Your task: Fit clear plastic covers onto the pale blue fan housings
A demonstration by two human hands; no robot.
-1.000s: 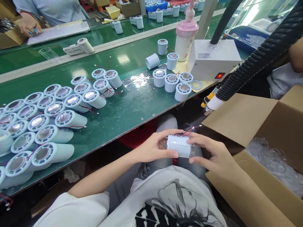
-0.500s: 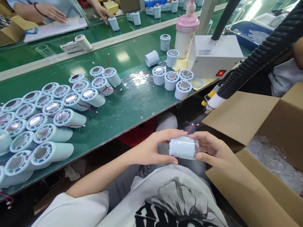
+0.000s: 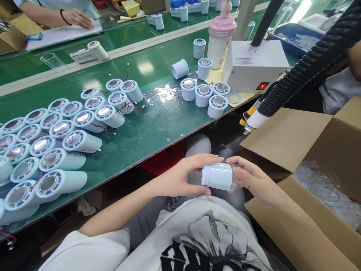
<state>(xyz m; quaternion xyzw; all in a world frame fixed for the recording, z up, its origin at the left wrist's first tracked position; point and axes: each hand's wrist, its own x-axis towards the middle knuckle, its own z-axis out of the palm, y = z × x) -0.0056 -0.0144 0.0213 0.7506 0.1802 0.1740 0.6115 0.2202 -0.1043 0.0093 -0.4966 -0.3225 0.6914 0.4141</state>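
Observation:
Above my lap, a light blue cylindrical housing (image 3: 217,176) lies sideways inside a clear plastic sleeve (image 3: 234,177). My left hand (image 3: 190,175) grips its left end, thumb below and fingers over the top. At the other end, my right hand (image 3: 249,175) is closed on the clear sleeve, its thumb against the end. On the bench to the left stand several blue housings (image 3: 63,184) with round metal discs and thin red-and-black wires. A smaller group of housings (image 3: 203,95) sits nearer the bench's right part, beside a loose blue ring (image 3: 234,97).
A white box with a lit red switch (image 3: 255,67) and a pink-lidded bottle (image 3: 222,41) stand at the back right. A black corrugated hose (image 3: 296,71) hangs over a carton (image 3: 287,141) of clear plastic parts. Across the bench is a co-worker's hand (image 3: 77,18).
My right thumb and fingers have shifted on the sleeve's end, the thumb now higher. The wire end above the housing no longer shows. One co-worker's hand at the back has left the view.

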